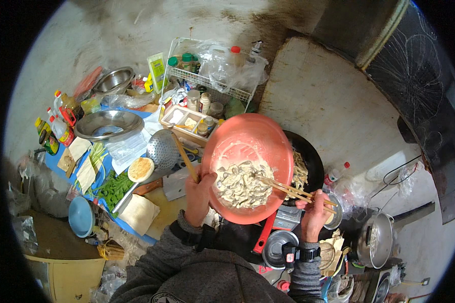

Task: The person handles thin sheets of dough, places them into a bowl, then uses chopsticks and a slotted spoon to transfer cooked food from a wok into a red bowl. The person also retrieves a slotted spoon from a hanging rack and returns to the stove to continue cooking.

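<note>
My left hand (199,197) grips the near left rim of a pinkish-red plastic basin (250,132), which is tilted towards me. Batter-coated strips, perhaps mushrooms (242,185), lie in its lower part. In my right hand (314,214) are wooden chopsticks (292,190), their tips among the coated strips. Behind the basin's right side, a black wok (314,161) holds browned pieces and is partly hidden. A wooden handle (185,157) runs up to my left thumb beside a perforated metal skimmer (162,151); I cannot tell whether the hand holds it.
Left of the basin are a steel bowl (87,125), green leaves (115,187), a round flatbread (140,169) and a cleaver (176,183). A wire rack (212,79) and a seasoning box (182,132) stand behind. A red handle (265,233), metal bowl (278,248) and steel pot (377,242) are nearer right.
</note>
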Demonstrator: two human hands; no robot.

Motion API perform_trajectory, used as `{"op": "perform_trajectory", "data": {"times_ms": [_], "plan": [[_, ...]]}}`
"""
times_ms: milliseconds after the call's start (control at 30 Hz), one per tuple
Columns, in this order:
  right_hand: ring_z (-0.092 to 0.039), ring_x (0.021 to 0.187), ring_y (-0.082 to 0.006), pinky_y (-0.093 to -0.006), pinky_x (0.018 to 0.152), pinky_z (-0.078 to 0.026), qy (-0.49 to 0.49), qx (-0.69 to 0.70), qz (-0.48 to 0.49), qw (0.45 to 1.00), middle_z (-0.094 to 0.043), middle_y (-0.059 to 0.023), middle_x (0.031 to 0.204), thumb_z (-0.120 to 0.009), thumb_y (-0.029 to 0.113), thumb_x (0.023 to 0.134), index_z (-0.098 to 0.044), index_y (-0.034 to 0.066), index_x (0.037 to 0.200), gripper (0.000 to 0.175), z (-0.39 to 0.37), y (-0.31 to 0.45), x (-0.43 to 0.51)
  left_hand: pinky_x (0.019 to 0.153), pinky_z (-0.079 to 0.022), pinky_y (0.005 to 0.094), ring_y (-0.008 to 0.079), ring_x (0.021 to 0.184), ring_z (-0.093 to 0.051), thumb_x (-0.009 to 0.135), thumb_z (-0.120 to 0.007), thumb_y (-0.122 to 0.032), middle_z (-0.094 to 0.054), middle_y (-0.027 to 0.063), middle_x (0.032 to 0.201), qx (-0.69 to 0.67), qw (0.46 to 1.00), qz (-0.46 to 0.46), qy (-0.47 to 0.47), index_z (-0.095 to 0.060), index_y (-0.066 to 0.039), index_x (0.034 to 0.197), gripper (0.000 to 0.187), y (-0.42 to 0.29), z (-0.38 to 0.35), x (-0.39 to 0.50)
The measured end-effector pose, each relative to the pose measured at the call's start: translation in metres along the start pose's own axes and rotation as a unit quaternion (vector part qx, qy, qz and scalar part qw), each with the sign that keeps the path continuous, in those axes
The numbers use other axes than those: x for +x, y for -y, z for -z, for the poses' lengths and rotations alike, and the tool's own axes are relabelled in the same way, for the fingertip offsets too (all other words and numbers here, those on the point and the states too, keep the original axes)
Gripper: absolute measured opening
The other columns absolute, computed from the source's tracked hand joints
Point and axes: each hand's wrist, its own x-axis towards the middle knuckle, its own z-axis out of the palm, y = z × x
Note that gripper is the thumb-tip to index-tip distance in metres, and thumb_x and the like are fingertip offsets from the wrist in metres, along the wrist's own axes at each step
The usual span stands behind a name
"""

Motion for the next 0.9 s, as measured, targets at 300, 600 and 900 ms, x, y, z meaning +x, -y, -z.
{"op": "perform_trajectory", "data": {"times_ms": [300,600,900], "plan": [[-0.06,0.048,-0.0187,-0.0285,0.045,-0.051,-0.127,-0.055,0.069,0.988,-0.058,-0.008,0.067,-0.054,0.024,0.096,-0.051,0.0033,0.082,0.026,0.064,0.011,0.022,0.053,-0.044,0.0214,0.0071,0.063,-0.053,0.083,-0.055,-0.001,-0.054,-0.0012,0.079,-0.004,0.999,-0.04,-0.034,-0.058,-0.002,0.096,0.013,-0.006,0.005,0.005],[-0.064,0.057,-0.0163,-0.0266,0.052,-0.052,-0.028,-0.197,0.022,0.98,-0.064,-0.0102,0.072,-0.059,0.019,0.094,-0.059,-0.0068,0.093,0.026,0.069,-0.042,0.015,0.059,-0.043,0.0198,0.0056,0.066,-0.05,0.084,-0.054,0.0,-0.054,-0.0019,0.079,-0.002,0.997,-0.051,-0.055,-0.058,-0.003,0.092,0.009,-0.012,0.01,0.009],[-0.06,0.049,-0.0173,-0.027,0.043,-0.048,-0.104,-0.111,0.071,0.986,-0.058,-0.0086,0.064,-0.052,0.022,0.097,-0.051,0.0015,0.083,0.025,0.045,0.024,0.007,0.062,-0.042,0.0214,0.0059,0.07,-0.05,0.084,-0.055,0.0,-0.055,-0.0021,0.083,0.011,1.0,-0.008,-0.025,-0.06,-0.001,0.094,0.011,-0.008,0.008,0.003]]}}
